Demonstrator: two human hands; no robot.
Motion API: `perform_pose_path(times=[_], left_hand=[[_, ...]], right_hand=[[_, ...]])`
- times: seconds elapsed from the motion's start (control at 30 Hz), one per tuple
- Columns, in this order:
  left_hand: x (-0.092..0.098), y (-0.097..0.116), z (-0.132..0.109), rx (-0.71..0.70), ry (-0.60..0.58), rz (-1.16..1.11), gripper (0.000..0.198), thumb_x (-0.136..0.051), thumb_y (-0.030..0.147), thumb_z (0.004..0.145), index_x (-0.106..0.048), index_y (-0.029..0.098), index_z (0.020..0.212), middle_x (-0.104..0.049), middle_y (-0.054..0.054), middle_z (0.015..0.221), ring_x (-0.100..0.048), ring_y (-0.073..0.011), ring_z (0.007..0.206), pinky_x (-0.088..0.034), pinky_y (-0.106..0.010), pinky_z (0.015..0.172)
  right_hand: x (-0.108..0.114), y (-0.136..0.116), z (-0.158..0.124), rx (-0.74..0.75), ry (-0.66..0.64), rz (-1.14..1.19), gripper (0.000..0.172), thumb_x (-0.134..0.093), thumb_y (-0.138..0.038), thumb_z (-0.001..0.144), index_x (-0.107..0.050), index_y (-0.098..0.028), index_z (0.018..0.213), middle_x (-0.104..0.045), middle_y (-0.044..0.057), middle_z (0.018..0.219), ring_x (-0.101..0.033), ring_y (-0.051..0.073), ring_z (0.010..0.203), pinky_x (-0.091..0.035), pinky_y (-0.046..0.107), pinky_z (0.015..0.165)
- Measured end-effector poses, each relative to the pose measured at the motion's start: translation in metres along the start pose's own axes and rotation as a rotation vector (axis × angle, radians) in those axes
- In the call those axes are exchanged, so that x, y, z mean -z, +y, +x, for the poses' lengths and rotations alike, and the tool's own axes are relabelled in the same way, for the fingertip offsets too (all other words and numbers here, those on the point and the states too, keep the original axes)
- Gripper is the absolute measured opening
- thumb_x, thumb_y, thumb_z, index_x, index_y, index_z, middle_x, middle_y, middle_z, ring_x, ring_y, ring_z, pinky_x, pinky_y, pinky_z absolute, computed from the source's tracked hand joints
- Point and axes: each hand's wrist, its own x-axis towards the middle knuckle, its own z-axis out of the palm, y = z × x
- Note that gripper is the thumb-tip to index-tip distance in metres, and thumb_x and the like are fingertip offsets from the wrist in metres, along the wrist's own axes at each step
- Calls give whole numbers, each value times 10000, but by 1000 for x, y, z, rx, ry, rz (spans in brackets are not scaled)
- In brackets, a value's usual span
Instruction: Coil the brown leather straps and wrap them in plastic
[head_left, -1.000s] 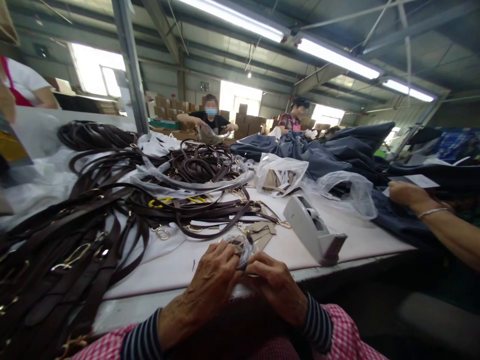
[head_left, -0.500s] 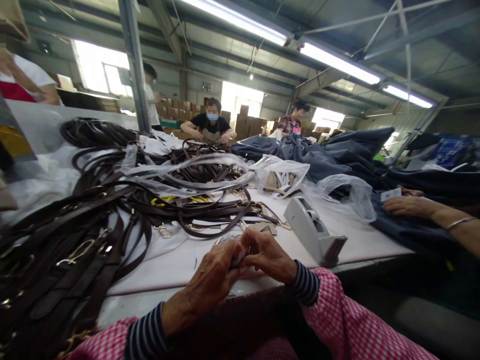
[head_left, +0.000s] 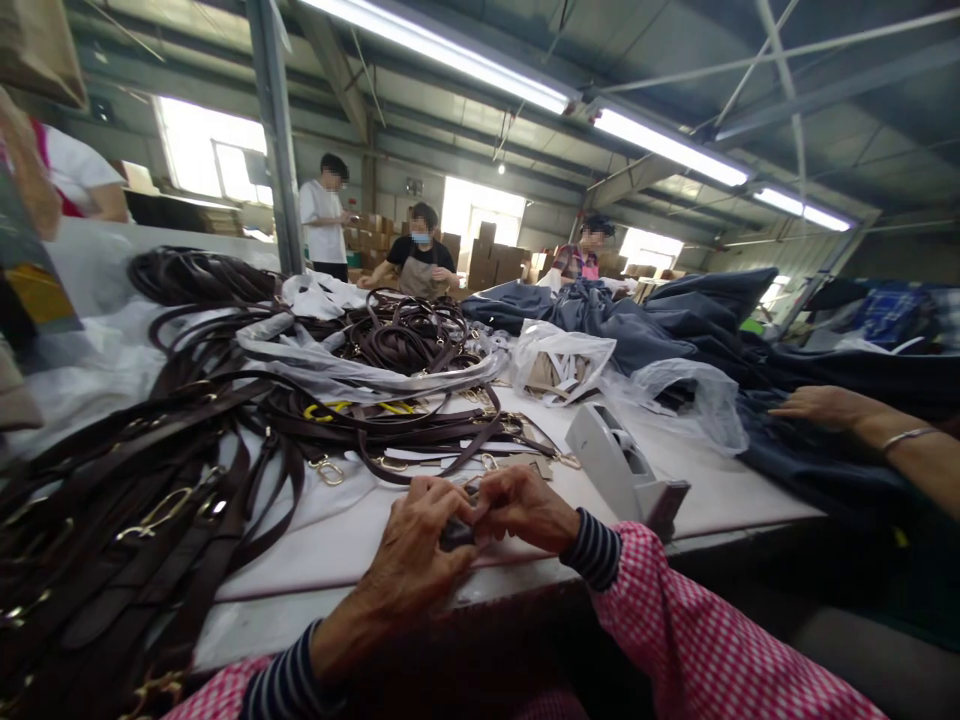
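I am working at the near edge of the table [head_left: 330, 545], lower centre of the frame — dark straps [head_left: 150, 480] are crowding the lower left, and a tape dispenser [head_left: 622, 470] is sitting close on the right. My left hand [head_left: 420, 565] and right hand [head_left: 525, 510] are both pinching a small dark piece [head_left: 454, 533], fingertips closed on it between them.

Bare white table [head_left: 330, 540] lay open just left of the left hand [head_left: 420, 545]. Farther left, a thick heap of dark straps [head_left: 150, 480] blocked the way. Ahead of both hands, loose brass clips [head_left: 326, 468] and strap ends crowded the surface. Just right of the right hand [head_left: 525, 505] stood a grey tape dispenser [head_left: 626, 470]. Beyond it ran clear tabletop, then a co-worker's hand [head_left: 821, 405] resting on navy fabric [head_left: 787, 460].
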Motion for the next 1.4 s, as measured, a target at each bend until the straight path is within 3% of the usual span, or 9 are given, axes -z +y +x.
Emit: perform_pose_path(times=[0.1, 0.23, 0.37, 0.5, 0.63, 0.8, 1.03, 1.27, 1.4], left_hand=[[2, 3, 0, -51, -67, 54, 89, -710, 173, 828, -696, 237, 888, -686, -50, 1083, -522, -294, 1147, -458, -434, 962], [1, 3, 1, -104, -150, 120, 34, -665, 185, 918, -695, 201, 915, -672, -82, 1058, -500, -297, 1099, -455, -438, 940], [-1, 0, 2, -155, -171, 52, 86, -655, 190, 934, -715, 203, 993, -671, -90, 1087, -495, -293, 1075, -437, -447, 945], [-1, -2, 1, -200, -148, 9, 172, -640, 178, 921, -728, 212, 1065, -673, -93, 1123, -493, -296, 1060, -417, -457, 944], [3, -2, 0, -194, -163, -70, 188, -620, 151, 909, -730, 217, 1047, -684, -71, 1146, -500, -282, 1065, -419, -427, 953], [2, -7, -1, -203, -154, -99, 163, -546, 173, 971, -694, 225, 1017, -662, -56, 1087, -502, -259, 1055, -429, -392, 952], [-2, -4, -1, -156, -190, 126, 62, -618, 242, 960, -654, 201, 930, -648, -75, 1054, -495, -278, 1060, -422, -407, 914], [-6, -11, 0, -120, -158, 107, 152, -642, 303, 934, -594, 209, 825, -641, -58, 987, -512, -263, 995, -423, -384, 853], [-4, -6, 1, -56, -110, 9, 142, -600, 221, 894, -550, 215, 761, -626, -54, 903, -515, -266, 970, -435, -388, 843]], right_hand=[[-2, 4, -1, -15, 22, 26, 183, -755, -310, 719, -675, -147, 690, -674, 3, 621, -567, 114, 515, -428, 207, 482], [0, -1, -3, -42, -15, -22, 168, -719, -306, 757, -675, -144, 765, -699, 17, 679, -605, 112, 553, -420, 173, 457], [12, -19, 5, -84, -211, -173, 102, -656, -219, 795, -720, -139, 799, -743, 30, 731, -660, 118, 566, -446, 154, 440], [21, -42, 23, -94, -425, -396, 133, -639, -104, 772, -763, -151, 756, -690, -24, 598, -618, 99, 456, -429, 147, 407], [21, -56, 36, 29, -516, -628, 152, -715, -71, 763, -767, -177, 668, -609, -55, 490, -609, 110, 469, -408, 182, 476], [16, -49, 17, 230, -378, -822, 225, -676, 43, 753, -732, -174, 727, -737, 12, 748, -669, 156, 740, -414, 246, 673], [0, -11, -23, 675, -20, -1241, 126, -569, -172, 960, -613, -186, 843, -667, 34, 784, -544, 167, 618, -295, 317, 541], [-10, -6, -27, 579, 25, -1262, 79, -604, -165, 926, -573, -203, 864, -645, 1, 803, -513, 129, 591, -252, 298, 517], [-19, -9, -32, 515, 88, -1220, 68, -588, -151, 917, -583, -197, 867, -656, 32, 865, -597, 158, 698, -351, 282, 560]])
